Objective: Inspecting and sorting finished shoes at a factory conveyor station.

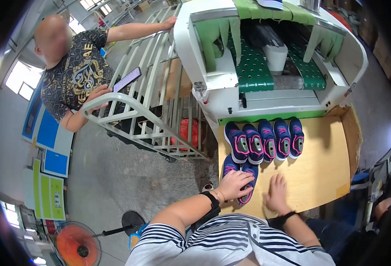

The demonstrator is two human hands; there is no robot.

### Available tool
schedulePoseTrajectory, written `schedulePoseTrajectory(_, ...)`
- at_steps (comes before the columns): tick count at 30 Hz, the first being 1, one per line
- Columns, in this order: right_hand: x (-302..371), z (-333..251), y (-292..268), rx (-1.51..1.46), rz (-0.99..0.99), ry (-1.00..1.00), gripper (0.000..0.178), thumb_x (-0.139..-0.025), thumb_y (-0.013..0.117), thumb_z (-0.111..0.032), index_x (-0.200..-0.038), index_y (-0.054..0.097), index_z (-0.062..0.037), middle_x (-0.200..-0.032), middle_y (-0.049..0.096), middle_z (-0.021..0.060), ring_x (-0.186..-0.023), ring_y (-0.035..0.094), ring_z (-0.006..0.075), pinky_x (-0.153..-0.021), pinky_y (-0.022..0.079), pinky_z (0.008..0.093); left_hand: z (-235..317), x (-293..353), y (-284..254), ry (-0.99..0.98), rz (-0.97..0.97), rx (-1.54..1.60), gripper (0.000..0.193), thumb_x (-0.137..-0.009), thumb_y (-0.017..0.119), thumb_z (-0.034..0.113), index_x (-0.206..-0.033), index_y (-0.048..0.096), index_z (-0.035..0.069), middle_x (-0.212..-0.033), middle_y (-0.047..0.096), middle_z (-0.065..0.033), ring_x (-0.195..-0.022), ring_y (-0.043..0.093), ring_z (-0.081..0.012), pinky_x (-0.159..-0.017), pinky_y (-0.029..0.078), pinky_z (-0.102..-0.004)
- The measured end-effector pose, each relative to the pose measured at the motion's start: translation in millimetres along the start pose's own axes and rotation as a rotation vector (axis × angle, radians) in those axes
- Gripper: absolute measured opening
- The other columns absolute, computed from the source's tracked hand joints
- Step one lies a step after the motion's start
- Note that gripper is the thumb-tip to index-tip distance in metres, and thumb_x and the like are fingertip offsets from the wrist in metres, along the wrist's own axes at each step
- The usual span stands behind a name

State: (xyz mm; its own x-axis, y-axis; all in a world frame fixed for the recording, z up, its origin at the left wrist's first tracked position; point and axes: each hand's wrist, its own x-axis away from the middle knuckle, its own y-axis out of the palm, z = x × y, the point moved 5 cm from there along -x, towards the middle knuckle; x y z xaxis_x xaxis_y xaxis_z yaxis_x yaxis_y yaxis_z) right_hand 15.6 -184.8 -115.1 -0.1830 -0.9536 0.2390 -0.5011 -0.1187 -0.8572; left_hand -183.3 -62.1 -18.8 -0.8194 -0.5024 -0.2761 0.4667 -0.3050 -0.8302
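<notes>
Two navy sneakers with pink trim stand side by side at the near left of the tan table [319, 155]. My left hand [235, 184] lies over the left sneaker [230, 165], and its bent fingers grip the right sneaker [250, 169] near the ankle opening. The palm hides most of the left one. Beside them, my right hand [276, 195] hovers low over the tabletop, fingers stretched out, holding nothing, slightly blurred. Just beyond, several matching sneakers [269, 139] form a row with heels toward me and grey inserts in their openings.
Behind the table stands a white machine [222, 95] with a green perforated conveyor belt [255, 71] and green curtain strips. A metal rack [149, 111] is at its left, where another person [78, 66] holds a phone [127, 80]. An orange fan [78, 246] stands at the lower left.
</notes>
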Motion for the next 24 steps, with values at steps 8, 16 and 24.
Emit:
schedulePoseTrajectory(8, 41, -34, 4, 0.099, -0.284, -0.218, 0.118, -0.063, 0.088, -0.051, -0.159, 0.028, -0.0193, -0.163, 0.007, 0.033, -0.147, 0.006, 0.0604, -0.114, 0.014, 0.0723, 0, -2, 2, -0.002, -0.021, 0.003, 0.041, -0.087, 0.07, 0.037, -0.119, 0.068, 0.012, -0.122, 0.067, -0.0034, -0.108, 0.062, -0.022, -0.089, 0.046, -0.0377)
schedulePoseTrajectory(16, 40, -32, 15, 0.156, -0.273, -0.186, 0.12, -0.062, 0.089, -0.052, -0.16, 0.026, -0.0225, -0.164, 0.007, 0.032, -0.148, 0.004, 0.0585, -0.115, 0.014, 0.0719, 0, -1, 1, -0.014, -0.041, -0.016, 0.041, -0.088, 0.068, 0.038, -0.12, 0.068, 0.013, -0.122, 0.068, -0.0033, -0.109, 0.063, -0.022, -0.09, 0.046, -0.0379)
schedulePoseTrajectory(24, 38, -29, 16, 0.184, -0.251, -0.195, 0.12, -0.061, 0.088, -0.054, -0.159, 0.026, -0.023, -0.163, 0.011, 0.0321, -0.148, 0.006, 0.0591, -0.114, 0.014, 0.0728, 0, -3, 3, -0.009, -0.045, -0.017, 0.041, -0.089, 0.067, 0.039, -0.121, 0.067, 0.013, -0.123, 0.067, -0.0031, -0.11, 0.062, -0.0222, -0.09, 0.046, -0.0378)
